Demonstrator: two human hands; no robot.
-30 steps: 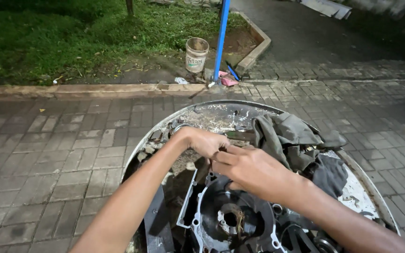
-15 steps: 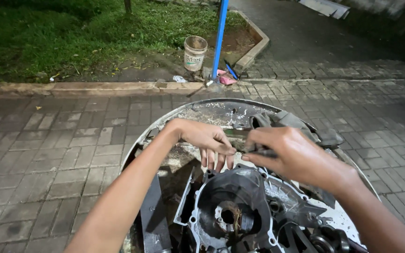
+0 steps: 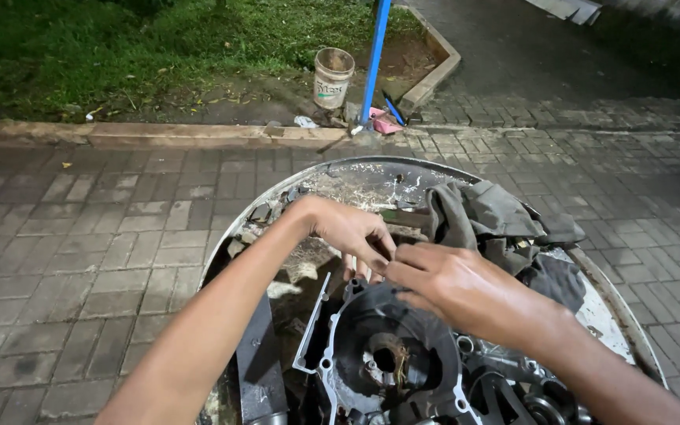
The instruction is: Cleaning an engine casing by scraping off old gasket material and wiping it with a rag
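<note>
I am outdoors at night, working in a makeshift open-air repair spot rather than a proper workshop. Grey brick paving (image 3: pixel 80 236) spreads around me, with a concrete curb (image 3: pixel 159 134) at eleven o'clock and a patch of grass (image 3: pixel 120 47) beyond it. At twelve o'clock a blue pole (image 3: pixel 375 59) rises beside a dirty plastic bucket (image 3: pixel 333 77). Right before me sits a round, battered metal basin (image 3: pixel 340 185) holding a greasy engine casing (image 3: pixel 391 362), loose metal parts and a grey rag (image 3: pixel 485 220).
</note>
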